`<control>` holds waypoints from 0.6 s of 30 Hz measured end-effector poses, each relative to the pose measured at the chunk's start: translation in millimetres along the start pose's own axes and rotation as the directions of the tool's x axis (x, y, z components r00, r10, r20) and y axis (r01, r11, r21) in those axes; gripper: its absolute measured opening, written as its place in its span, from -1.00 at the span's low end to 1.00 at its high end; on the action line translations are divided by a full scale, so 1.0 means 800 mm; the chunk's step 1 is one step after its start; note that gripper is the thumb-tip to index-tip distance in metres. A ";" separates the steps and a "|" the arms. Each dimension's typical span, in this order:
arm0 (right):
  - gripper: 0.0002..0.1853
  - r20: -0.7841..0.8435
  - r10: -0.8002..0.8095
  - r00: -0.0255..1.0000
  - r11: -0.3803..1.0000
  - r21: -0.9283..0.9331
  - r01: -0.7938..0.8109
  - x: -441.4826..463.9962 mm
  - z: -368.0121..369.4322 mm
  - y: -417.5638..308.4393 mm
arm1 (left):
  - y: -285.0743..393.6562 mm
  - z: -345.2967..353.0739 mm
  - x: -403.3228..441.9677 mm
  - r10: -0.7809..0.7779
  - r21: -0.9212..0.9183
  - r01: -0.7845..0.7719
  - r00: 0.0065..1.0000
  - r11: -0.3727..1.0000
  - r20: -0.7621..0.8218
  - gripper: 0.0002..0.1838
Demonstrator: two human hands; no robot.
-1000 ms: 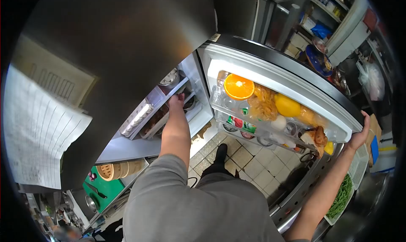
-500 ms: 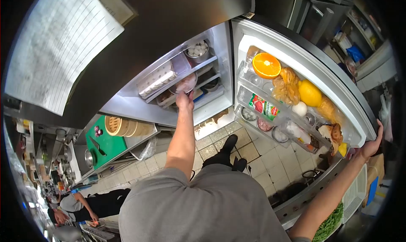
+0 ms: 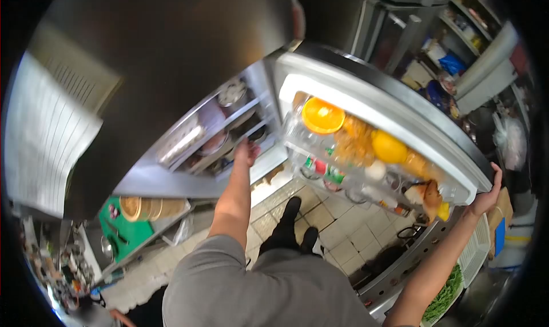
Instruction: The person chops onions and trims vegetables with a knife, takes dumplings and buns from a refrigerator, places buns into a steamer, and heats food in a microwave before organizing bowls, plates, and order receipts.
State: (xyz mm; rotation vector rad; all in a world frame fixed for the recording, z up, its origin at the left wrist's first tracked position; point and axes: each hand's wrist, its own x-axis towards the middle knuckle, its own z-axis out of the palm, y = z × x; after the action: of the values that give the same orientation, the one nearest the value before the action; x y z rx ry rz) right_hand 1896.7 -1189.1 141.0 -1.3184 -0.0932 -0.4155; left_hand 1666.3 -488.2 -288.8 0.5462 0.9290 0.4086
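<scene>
My left hand point(image 3: 246, 153) is inside the open fridge, by the lower shelves. Its fingers are blurred but look loosely bent and apart, with nothing visible in them. Just left of it, a round bowl with pale pinkish contents point(image 3: 213, 143) sits on a shelf. A metal bowl of white pieces point(image 3: 233, 94) stands above, and a white ridged tray point(image 3: 182, 144) lies to the left. My right hand point(image 3: 488, 196) is wrapped round the outer edge of the fridge door point(image 3: 366, 87), holding it wide open.
Door bins hold a halved orange point(image 3: 323, 115), a yellow fruit point(image 3: 389, 147) and bagged items. At left are a green cutting board point(image 3: 134, 241) with a knife and bamboo steamers point(image 3: 134, 209). Leafy greens point(image 3: 445, 295) lie at lower right. Another person's arm point(image 3: 122, 318) shows at lower left.
My left hand has come away from the bowl, which stays on the shelf, and has shifted right and lower. My right hand keeps its hold on the door. The camera view has turned.
</scene>
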 end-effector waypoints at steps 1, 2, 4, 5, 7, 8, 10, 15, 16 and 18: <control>-0.62 0.021 0.014 1.000 1.000 0.003 -0.014 0.000 -0.008 -0.003 | 0.019 0.021 0.015 -0.042 -0.169 0.039 0.999 0.985 -0.014 -0.59; -0.64 -0.038 -0.098 0.994 0.993 -0.066 0.095 -0.010 0.011 -0.008 | 0.035 0.056 0.013 0.049 -0.251 -0.055 0.998 0.967 -0.030 -0.60; -0.64 -0.082 -0.127 0.989 0.989 -0.089 0.120 -0.022 0.019 -0.015 | 0.050 0.061 0.075 0.101 -0.138 -0.142 0.957 0.980 -0.271 -0.64; -0.65 -0.096 -0.139 0.986 0.988 -0.078 0.132 -0.022 0.022 -0.016 | 0.050 0.049 0.119 0.094 -0.186 -0.150 0.955 0.971 -0.280 -0.69; -0.65 -0.090 -0.199 0.976 0.975 -0.117 0.188 -0.019 0.025 -0.014 | 0.050 0.021 0.199 -0.056 -0.349 -0.061 0.947 0.935 -0.317 -0.72; -0.64 -0.091 -0.175 0.980 0.982 -0.090 0.167 -0.018 0.022 -0.015 | 0.035 0.024 0.215 -0.070 -0.355 -0.047 0.948 0.934 -0.310 -0.72; -0.64 -0.103 -0.148 0.984 0.986 -0.087 0.140 -0.022 0.025 -0.022 | 0.009 0.022 0.226 -0.006 -0.391 -0.086 0.974 0.916 -0.227 -0.75; -0.64 -0.010 -0.100 0.995 0.993 -0.069 0.099 -0.012 0.010 -0.014 | -0.015 0.064 0.079 0.199 -0.465 -0.249 0.968 0.850 -0.154 -0.78; -0.64 -0.025 -0.074 0.997 0.997 -0.039 0.073 -0.013 0.015 -0.013 | -0.052 0.051 0.071 0.206 -0.509 -0.273 0.961 0.816 -0.186 -0.84; -0.61 -0.010 -0.007 1.000 0.999 0.042 0.008 -0.003 0.006 -0.005 | -0.082 0.067 -0.031 0.067 -0.536 -0.199 0.964 0.821 -0.256 -0.86</control>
State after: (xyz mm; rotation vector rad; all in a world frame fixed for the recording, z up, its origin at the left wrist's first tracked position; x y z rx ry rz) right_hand 1894.0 -1184.4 145.2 -1.2746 -0.0984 -0.4243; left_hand 1704.1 -567.7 -287.0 0.0202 0.9350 0.8539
